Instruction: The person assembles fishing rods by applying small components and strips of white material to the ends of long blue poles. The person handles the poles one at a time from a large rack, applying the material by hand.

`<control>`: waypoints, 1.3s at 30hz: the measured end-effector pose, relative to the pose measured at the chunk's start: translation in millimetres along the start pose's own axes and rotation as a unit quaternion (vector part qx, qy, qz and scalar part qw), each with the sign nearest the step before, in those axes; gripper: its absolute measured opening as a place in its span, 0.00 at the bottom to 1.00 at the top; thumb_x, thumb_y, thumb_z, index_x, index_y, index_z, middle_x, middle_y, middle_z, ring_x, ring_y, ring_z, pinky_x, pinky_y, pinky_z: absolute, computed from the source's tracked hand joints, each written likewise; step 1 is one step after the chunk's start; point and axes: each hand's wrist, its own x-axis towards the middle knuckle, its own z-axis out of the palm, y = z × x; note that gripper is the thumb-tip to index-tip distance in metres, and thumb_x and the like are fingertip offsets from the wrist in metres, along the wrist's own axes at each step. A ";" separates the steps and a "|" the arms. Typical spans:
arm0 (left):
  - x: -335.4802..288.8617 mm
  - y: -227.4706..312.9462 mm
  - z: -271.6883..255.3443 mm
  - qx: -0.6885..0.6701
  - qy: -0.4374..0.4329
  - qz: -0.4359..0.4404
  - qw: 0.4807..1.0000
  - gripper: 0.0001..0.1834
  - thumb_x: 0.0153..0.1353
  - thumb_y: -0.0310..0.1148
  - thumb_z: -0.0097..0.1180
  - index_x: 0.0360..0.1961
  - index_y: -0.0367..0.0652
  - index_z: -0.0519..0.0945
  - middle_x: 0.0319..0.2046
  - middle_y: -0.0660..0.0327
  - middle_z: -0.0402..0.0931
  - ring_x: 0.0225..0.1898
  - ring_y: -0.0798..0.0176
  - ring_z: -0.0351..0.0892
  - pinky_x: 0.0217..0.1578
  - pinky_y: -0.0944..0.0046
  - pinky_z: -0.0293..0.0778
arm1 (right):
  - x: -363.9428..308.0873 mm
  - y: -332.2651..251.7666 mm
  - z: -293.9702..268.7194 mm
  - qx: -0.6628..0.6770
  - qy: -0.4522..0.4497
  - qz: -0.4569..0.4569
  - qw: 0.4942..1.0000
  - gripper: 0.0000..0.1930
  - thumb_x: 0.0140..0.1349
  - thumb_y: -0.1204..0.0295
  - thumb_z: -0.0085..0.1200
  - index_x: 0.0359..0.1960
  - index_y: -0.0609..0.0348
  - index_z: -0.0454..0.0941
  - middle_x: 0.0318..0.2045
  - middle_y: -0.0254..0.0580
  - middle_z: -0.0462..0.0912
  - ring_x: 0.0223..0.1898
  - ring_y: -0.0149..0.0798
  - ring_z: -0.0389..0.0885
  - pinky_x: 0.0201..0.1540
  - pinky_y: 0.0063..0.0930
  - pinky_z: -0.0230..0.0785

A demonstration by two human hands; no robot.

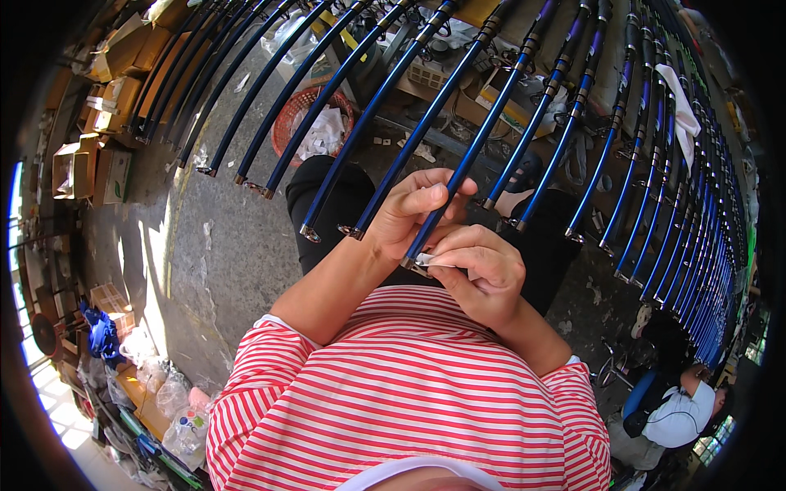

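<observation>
Blue fishing rods hang in a long row in front of me, their lower ends toward me. My left hand (409, 214) is closed round one blue fishing rod (471, 151) a little above its end, the thumb lying along its side. Just below, my right hand (481, 268) pinches a small white scrap of cloth or paper (425, 259) against the metal-fitted tip of that rod. Part of the scrap is hidden by the fingers. Beside my left wrist, neighbouring rods (381, 184) end in small metal guide rings, apart from my hands.
A red plastic basket (286, 123) with white scraps stands on the grey floor beyond my knees. A white cloth (679, 110) hangs among the rods on the right. Cardboard boxes (115, 106) and plastic bags (176, 401) line the left. Another person (679, 416) sits at the lower right.
</observation>
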 end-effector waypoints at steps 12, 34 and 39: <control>4.2 0.7 9.2 0.038 -0.023 0.005 0.999 0.20 0.50 0.40 0.66 0.36 0.39 0.71 0.19 0.65 0.67 0.16 0.75 0.61 0.13 0.77 0.58 | -0.1 -2.6 -0.3 -0.007 -0.002 0.013 1.000 0.08 0.46 0.83 0.62 0.28 0.64 0.78 0.29 0.44 0.80 0.30 0.38 0.81 0.32 0.24 0.74; 35.2 2.3 10.4 0.201 0.165 -0.062 0.964 0.23 0.63 0.52 0.46 0.40 0.41 0.72 0.22 0.68 0.66 0.16 0.79 0.55 0.12 0.78 0.49 | -20.0 -13.0 -32.6 -0.033 0.090 0.031 0.995 0.07 0.47 0.85 0.61 0.28 0.66 0.77 0.31 0.48 0.81 0.35 0.41 0.83 0.35 0.26 0.76; 65.2 -8.7 22.5 0.031 0.053 -0.040 0.997 0.17 0.63 0.41 0.51 0.40 0.35 0.73 0.20 0.70 0.66 0.15 0.81 0.55 0.15 0.79 0.52 | -27.2 -13.6 -48.7 -0.063 0.087 0.045 0.993 0.05 0.52 0.84 0.58 0.31 0.65 0.76 0.33 0.47 0.78 0.38 0.41 0.82 0.31 0.20 0.75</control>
